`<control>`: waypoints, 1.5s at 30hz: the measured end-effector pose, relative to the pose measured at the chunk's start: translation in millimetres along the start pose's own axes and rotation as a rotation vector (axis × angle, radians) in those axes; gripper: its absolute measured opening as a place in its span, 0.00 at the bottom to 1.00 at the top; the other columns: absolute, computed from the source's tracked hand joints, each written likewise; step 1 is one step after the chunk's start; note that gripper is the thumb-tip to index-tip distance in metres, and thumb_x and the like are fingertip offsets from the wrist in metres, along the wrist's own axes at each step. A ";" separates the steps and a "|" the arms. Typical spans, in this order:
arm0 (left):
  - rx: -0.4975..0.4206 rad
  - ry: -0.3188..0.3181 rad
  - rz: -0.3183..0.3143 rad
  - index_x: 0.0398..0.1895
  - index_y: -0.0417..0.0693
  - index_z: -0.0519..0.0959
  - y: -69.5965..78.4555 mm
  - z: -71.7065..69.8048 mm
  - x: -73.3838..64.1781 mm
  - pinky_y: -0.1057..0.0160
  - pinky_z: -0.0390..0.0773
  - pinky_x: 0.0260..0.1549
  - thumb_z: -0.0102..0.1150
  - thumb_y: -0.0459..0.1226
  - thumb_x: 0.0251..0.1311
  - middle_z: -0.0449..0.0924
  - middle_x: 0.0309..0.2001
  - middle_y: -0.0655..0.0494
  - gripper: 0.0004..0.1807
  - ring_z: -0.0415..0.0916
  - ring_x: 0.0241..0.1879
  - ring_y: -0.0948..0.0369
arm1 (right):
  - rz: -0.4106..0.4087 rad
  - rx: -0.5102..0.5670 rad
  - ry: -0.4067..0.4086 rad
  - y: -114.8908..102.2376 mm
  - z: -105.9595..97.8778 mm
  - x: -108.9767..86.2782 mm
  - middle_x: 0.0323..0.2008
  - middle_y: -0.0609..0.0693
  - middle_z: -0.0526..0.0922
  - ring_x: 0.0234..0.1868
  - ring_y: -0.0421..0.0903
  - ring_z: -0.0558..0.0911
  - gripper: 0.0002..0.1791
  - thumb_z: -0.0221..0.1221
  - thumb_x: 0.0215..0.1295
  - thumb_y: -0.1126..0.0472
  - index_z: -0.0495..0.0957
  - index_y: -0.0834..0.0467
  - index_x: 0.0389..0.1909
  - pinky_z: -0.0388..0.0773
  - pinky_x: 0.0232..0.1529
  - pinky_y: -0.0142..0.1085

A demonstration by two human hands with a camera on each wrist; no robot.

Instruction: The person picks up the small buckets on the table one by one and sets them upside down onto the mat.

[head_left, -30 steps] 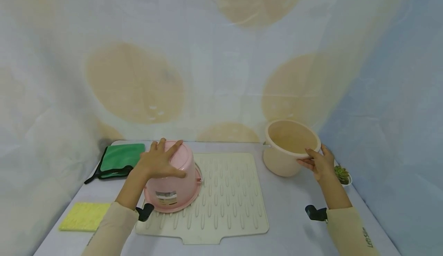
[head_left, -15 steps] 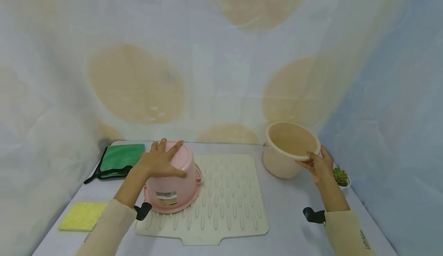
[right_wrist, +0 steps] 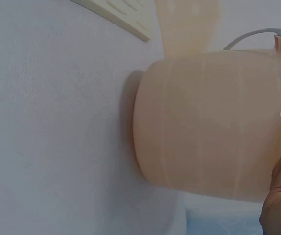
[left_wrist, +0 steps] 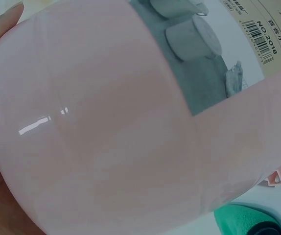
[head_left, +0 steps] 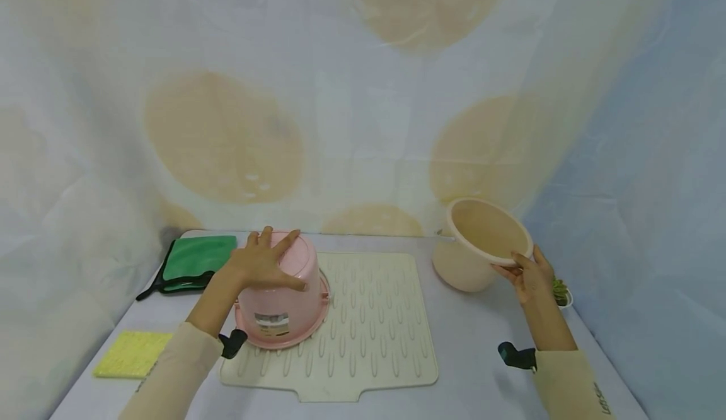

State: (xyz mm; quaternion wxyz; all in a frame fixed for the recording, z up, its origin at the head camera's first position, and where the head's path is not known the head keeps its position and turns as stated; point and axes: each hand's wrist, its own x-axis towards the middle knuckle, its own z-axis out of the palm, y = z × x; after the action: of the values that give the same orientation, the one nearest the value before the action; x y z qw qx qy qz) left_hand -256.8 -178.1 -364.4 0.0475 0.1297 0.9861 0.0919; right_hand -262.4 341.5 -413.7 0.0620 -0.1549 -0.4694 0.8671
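Observation:
A pink bucket [head_left: 283,316] stands upside down on the mat's left side, a printed label [head_left: 272,324] on its near wall. My left hand [head_left: 261,265] rests over its upturned base, fingers spread, thumb against the side. In the left wrist view the bucket's pink wall [left_wrist: 106,147] fills most of the frame, with the palm [left_wrist: 3,205] along its edge. At the right, my right hand [head_left: 530,278] pinches the rim of a beige bucket [head_left: 462,265], thumb over the edge. That bucket tilts to the right, its mouth facing up; its grey handle [right_wrist: 250,35] shows in the right wrist view.
A cream ridged mat [head_left: 374,325] lies mid-table. A green cloth-covered item with a black handle [head_left: 198,259] is at the back left, a yellow cloth [head_left: 130,354] nearer. A small potted succulent [head_left: 561,294] stands behind the right wrist. Patterned curtains enclose the table.
The beige bucket's rim has shifted right as it tilts, with my right hand moving along with it. My left hand and the pink bucket have stayed put.

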 end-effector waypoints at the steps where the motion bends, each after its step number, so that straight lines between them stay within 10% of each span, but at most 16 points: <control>1: 0.000 0.000 0.000 0.80 0.62 0.49 -0.2 -0.1 0.2 0.23 0.64 0.51 0.61 0.76 0.36 0.44 0.75 0.27 0.66 0.46 0.72 0.28 | 0.007 0.027 0.000 -0.5 -1.0 -0.3 0.79 0.56 0.38 0.28 0.44 0.88 0.43 0.46 0.74 0.71 0.39 0.40 0.80 0.85 0.31 0.38; 7: -0.001 -0.007 0.002 0.80 0.62 0.49 0.1 -0.8 0.1 0.25 0.66 0.50 0.61 0.76 0.37 0.44 0.75 0.28 0.65 0.47 0.72 0.30 | 0.006 0.155 -0.027 -0.4 -7.1 -0.5 0.54 0.53 0.76 0.26 0.48 0.87 0.42 0.47 0.73 0.73 0.42 0.45 0.80 0.85 0.30 0.40; 11: -0.001 -0.008 -0.001 0.80 0.62 0.49 0.1 -2.4 -0.3 0.25 0.66 0.50 0.60 0.77 0.37 0.45 0.75 0.27 0.66 0.47 0.72 0.29 | 0.003 0.252 -0.057 2.1 -10.5 -1.0 0.34 0.52 0.82 0.27 0.49 0.87 0.34 0.47 0.72 0.74 0.56 0.52 0.76 0.85 0.29 0.42; 30: 0.008 0.043 0.015 0.80 0.63 0.50 -0.4 1.8 0.9 0.22 0.62 0.52 0.57 0.78 0.40 0.45 0.75 0.27 0.63 0.46 0.72 0.29 | 0.045 0.574 -0.279 24.9 -33.5 -5.4 0.37 0.60 0.79 0.36 0.53 0.86 0.12 0.42 0.75 0.74 0.72 0.64 0.49 0.85 0.38 0.42; 45: -0.032 0.213 0.066 0.79 0.65 0.51 -7.7 9.1 0.2 0.18 0.48 0.57 0.51 0.78 0.48 0.42 0.78 0.37 0.57 0.39 0.76 0.35 | 0.179 0.818 -0.157 42.2 -38.4 -23.3 0.37 0.59 0.81 0.34 0.55 0.86 0.12 0.47 0.74 0.73 0.73 0.60 0.51 0.85 0.35 0.43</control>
State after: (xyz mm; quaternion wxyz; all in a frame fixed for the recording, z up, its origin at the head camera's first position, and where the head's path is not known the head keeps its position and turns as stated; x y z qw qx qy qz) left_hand -257.8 -183.8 -374.8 -0.0587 0.1507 0.9792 0.1222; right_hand -226.2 342.8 -463.6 0.0068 -0.0913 -0.0747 0.9930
